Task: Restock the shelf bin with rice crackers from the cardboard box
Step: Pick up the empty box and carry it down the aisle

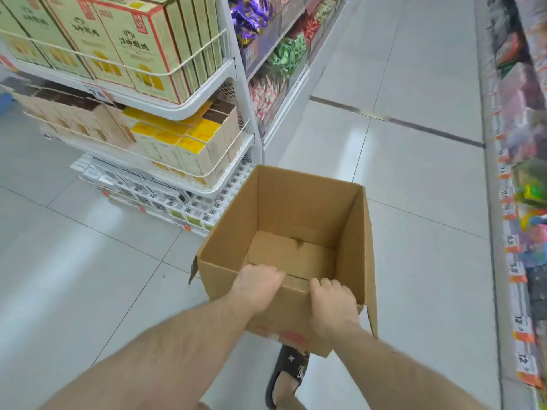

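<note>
An open brown cardboard box (299,208) hangs above the tiled floor in front of me, and its inside shows only bare cardboard. My left hand (257,287) grips the near rim, fingers curled over the edge into the box. My right hand (333,303) grips the same rim a little to the right, fingers hooked inside. No rice crackers show in the box. Shelf bins of wrapped snacks (266,93) line the left side of the aisle ahead.
A white wire rack (207,108) of green and yellow cartons stands at the left, close to the box's far left corner. Shelves with orange price tags (516,273) run down the right. Grey tiled aisle floor (414,173) stretches ahead. My sandalled foot (288,377) is below the box.
</note>
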